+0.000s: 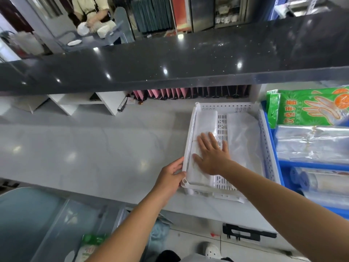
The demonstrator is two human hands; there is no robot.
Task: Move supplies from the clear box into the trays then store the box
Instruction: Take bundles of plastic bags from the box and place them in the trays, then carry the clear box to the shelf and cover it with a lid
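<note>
Pressing flat, the right hand point(212, 156) has its fingers point(204, 141) straight and spread on a stack of clear plastic bags point(204, 125) lying in the left half of the white perforated tray point(264, 140), right of centre in the frame. The left hand point(171, 175) is on the tray's near left corner, thumb hooked over the rim and fingers curled along the outer wall, gripping it. A second pile of thin plastic bags point(243, 137) lies in the tray's right half, with a strip of slotted tray floor showing between the two piles. The tray sits on the pale grey table point(94, 148). Just beside it, at the right edge of the frame, a blue tray point(283, 163) holds green packets of disposable gloves point(309, 108), clear bags and rolls. Across the upper frame runs a dark speckled counter point(170, 59), and at upper left another person point(92, 14) handles white dishes.
</note>
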